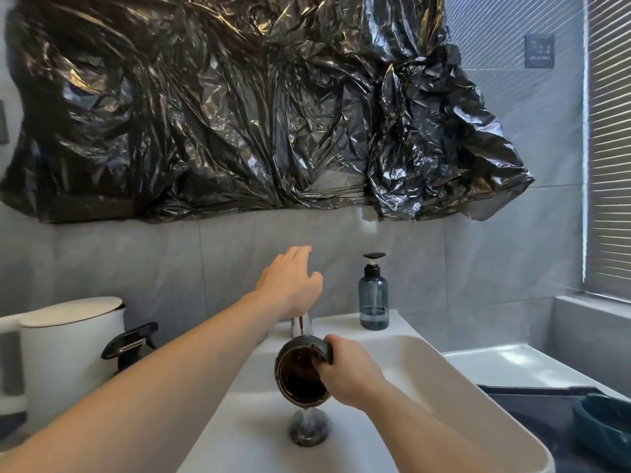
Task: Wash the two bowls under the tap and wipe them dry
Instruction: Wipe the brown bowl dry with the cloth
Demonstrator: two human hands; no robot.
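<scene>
One dark glazed bowl (303,373) tipped, right hand (348,373) gripping rim; left hand (290,285) open-fingered

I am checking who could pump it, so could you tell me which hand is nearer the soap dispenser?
Left, probably. The left hand hovers over the tap, left of the soap dispenser; the right hand holds the brown bowl below it.

White sink (409,367) – blue soap bottle (373,295) stands on back rim, tap (302,324) beside it. Drain (309,430) in bottom, wet. Right – dark mat (532,414) on white counter (512,365), teal bowl (604,425) on mat. Left – white kettle (68,349), black spray bottle (131,346).
</scene>
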